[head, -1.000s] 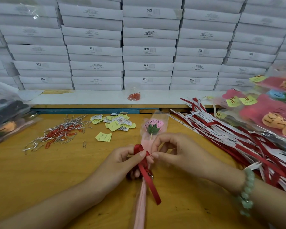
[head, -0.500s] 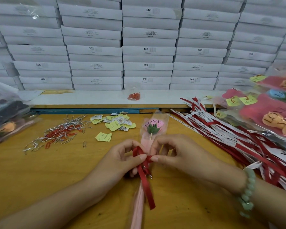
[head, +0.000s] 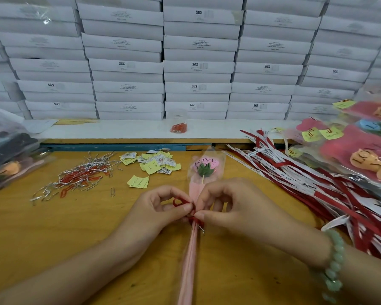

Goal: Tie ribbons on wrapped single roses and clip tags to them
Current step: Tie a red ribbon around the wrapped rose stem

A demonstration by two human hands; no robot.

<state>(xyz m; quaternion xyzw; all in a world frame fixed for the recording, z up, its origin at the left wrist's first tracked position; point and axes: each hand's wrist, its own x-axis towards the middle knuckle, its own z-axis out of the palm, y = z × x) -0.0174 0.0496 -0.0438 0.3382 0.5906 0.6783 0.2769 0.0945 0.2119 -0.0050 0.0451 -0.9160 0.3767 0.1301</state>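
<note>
Gone from beside the stem is the long red tail that hung there half a second ago. It seems drawn up into the knot, and the two hands now sit closer together.

Nearest, a green bead bracelet (head: 334, 260) circles the right wrist. The rose (head: 205, 168) lies on the wooden surface (head: 53, 238), its pink wrapped stem pointing toward the person and its bloom away. The left hand (head: 156, 208) has a closed grip, thumb and forefinger pinching a small loop of the ribbon (head: 180, 201). The right hand (head: 233, 208) pinches the same ribbon at the knot, its other fingers curled. A silver twist tie (head: 201, 228) pokes out just below.

I judge the rose light and its clear wrap crinkly and easily crushed, so it is best held at the gathered neck, not the bloom. The ribbon looks thin and slippery, and a knot could loosen unless both ends are kept taut.

Further out lie loose paper clips (head: 75, 179) mixed with silver ties, a scatter of yellow tags (head: 154, 161), and a heap of spare ribbons (head: 306, 179) on the right. Plastic bags (head: 361, 155) there hold more wrapped roses. A clear cup (head: 178, 126) on the white ledge holds red clips. Behind it rise stacked white boxes (head: 198, 67), all closed, so I cannot tell what they contain.
</note>
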